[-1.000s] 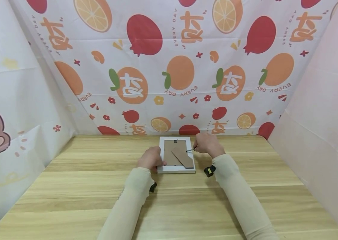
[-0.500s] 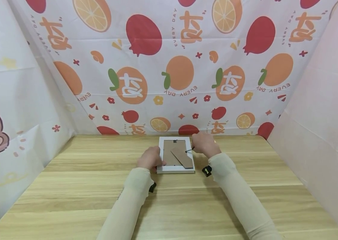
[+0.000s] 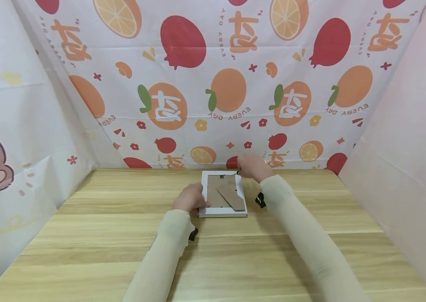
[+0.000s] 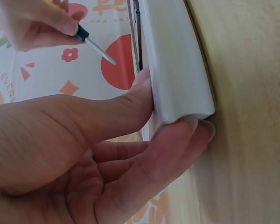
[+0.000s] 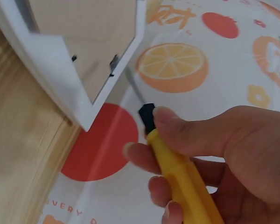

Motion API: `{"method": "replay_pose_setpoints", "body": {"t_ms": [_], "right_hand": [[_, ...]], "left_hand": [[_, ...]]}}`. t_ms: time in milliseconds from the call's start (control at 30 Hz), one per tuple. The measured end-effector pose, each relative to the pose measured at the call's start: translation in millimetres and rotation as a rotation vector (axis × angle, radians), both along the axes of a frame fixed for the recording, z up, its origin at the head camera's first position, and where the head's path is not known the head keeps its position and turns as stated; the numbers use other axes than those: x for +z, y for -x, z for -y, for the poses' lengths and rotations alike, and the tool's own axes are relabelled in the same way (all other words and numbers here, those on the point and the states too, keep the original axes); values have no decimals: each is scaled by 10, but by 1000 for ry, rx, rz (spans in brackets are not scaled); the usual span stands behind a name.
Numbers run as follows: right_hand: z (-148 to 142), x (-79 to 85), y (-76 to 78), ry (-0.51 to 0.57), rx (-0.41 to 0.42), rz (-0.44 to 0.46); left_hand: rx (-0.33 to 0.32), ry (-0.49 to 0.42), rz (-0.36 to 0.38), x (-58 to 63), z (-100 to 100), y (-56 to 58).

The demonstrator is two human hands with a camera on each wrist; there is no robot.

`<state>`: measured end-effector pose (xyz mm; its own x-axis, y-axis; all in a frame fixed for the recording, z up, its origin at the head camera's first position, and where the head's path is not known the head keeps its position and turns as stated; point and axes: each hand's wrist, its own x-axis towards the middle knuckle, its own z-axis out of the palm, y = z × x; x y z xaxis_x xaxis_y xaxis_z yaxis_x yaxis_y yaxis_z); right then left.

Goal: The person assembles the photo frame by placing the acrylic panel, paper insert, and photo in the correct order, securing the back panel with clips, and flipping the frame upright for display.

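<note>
A white picture frame [image 3: 222,212] lies face down near the back of the table, its brown backing board [image 3: 214,197] showing with a slanted stand flap [image 3: 234,200] on it. My left hand [image 3: 190,198] grips the frame's left edge; in the left wrist view its thumb presses the back side and its fingertips touch the outer edge. Over the frame's far right corner, my right hand [image 3: 255,167] holds a screwdriver [image 5: 179,179] by its yellow and black handle. In the right wrist view its metal shaft points toward a small dark metal tab [image 5: 114,62] at the backing's edge. Contact there is unclear.
A fruit-print cloth [image 3: 228,90] hangs right behind the table's back edge. Pale cloths hang at the left [image 3: 27,126] and right [image 3: 405,147]. The wooden tabletop [image 3: 220,256] stretches in front of the frame. Each wrist carries a small black camera.
My right hand, with the screwdriver, has moved from the frame's right side up to its far right corner. The left hand keeps its grip and the frame stays in place.
</note>
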<state>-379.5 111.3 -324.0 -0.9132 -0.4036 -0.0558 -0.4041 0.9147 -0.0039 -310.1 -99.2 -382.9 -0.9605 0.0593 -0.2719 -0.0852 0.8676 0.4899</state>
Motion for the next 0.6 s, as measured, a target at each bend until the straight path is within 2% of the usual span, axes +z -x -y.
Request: {"method": "replay_pose_setpoints", "body": {"t_ms": [133,267,467,600], "right_hand": [[49,-9,121,-68,9,-40],[75,-20,204,-77,18,-33],[102,-62,296,-128,60,-78],[123,-85,330,-139,58,-94]], "left_hand": [[2,4,4,5,-10,-6],[12,-4,5,6,-17,-25],[14,-10,-23,11,-11,-35],[13,-7,-21,22,-6,-39]]}}
